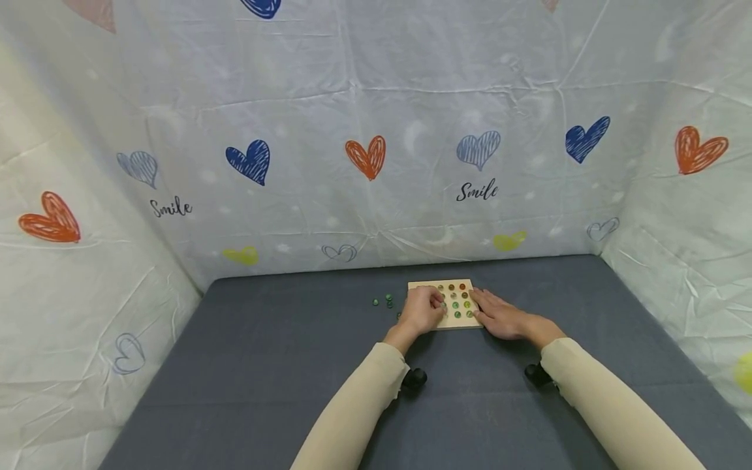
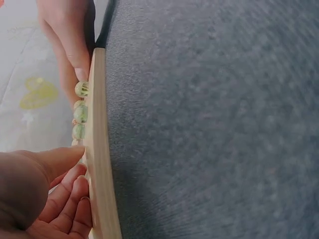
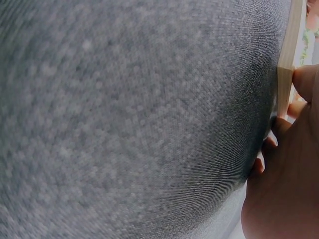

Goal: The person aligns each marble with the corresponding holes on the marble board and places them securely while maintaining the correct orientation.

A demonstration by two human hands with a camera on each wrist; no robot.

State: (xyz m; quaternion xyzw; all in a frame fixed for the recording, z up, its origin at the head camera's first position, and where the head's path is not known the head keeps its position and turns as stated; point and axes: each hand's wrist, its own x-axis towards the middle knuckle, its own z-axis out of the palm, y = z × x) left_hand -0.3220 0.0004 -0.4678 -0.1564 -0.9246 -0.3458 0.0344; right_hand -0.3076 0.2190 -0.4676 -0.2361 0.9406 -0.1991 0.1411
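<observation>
A flat, pale wooden board (image 1: pixel 449 323) bearing round coloured glass marbles (image 1: pixel 457 314) lies far on the dark grey table (image 1: pixel 294 339); the right hand (image 1: pixel 501 316), fingers spread, rests at its right edge; the left hand (image 1: pixel 424 309) curls over its left, pinching or not, I cannot tell; marble-seating seems the step, next likely needing fingertip precision

Heart-printed cloth (image 1: pixel 299 65) surrounds a dark grey table (image 1: pixel 282 365)

The pale, creased cloth hangs behind the table and along both sides. Orange-red hearts (image 1: pixel 370 166), dark blue hearts (image 1: pixel 252 163), light blue hearts (image 1: pixel 478 150) and yellow hearts (image 1: pixel 508 242) pattern it, with the word "Smile" (image 1: pixel 477 190) repeated. Light falls softly, looking warmer towards the left.
</observation>
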